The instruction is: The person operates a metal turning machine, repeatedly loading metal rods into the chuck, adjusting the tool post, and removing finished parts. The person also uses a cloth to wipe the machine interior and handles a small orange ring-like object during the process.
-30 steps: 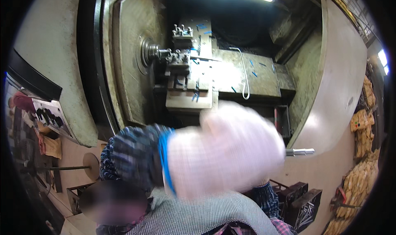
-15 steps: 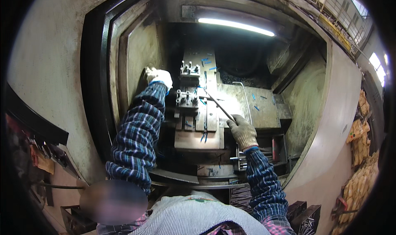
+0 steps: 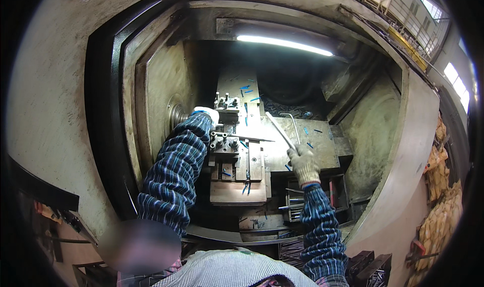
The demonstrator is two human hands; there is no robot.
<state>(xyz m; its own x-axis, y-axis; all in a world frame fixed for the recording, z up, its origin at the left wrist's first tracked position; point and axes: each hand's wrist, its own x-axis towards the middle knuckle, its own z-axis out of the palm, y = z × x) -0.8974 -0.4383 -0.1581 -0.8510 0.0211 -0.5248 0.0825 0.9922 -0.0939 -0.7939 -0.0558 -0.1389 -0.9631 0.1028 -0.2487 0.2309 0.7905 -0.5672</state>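
My right hand point(image 3: 304, 162), in a knitted work glove, is closed round the lower end of a metal rod point(image 3: 280, 128). The rod slants up and left over the machine's flat metal plate point(image 3: 322, 153). My left hand point(image 3: 207, 115), also gloved, is between the round spindle point(image 3: 176, 111) on the left wall and two bolted tool blocks. Its fingers are hidden, so I cannot tell what they hold. The far tool block point(image 3: 227, 104) stands just right of it, the near tool block point(image 3: 223, 145) just below. A thin dark bar point(image 3: 252, 138) extends rightward from the near block.
A bent hook-ended rod point(image 3: 293, 125) lies on the plate beside the held rod. Blue chips point(image 3: 245, 89) are scattered about. Below the plate sits a rack point(image 3: 293, 206) with metal rods. A lamp point(image 3: 285, 44) lights the enclosure; its left wall point(image 3: 161, 80) stands close to my left arm.
My left hand has moved from the left wall rightward and down toward the tool blocks, uncovering the spindle. The held rod has swung right, its tip away from the blocks. The view has shifted slightly.
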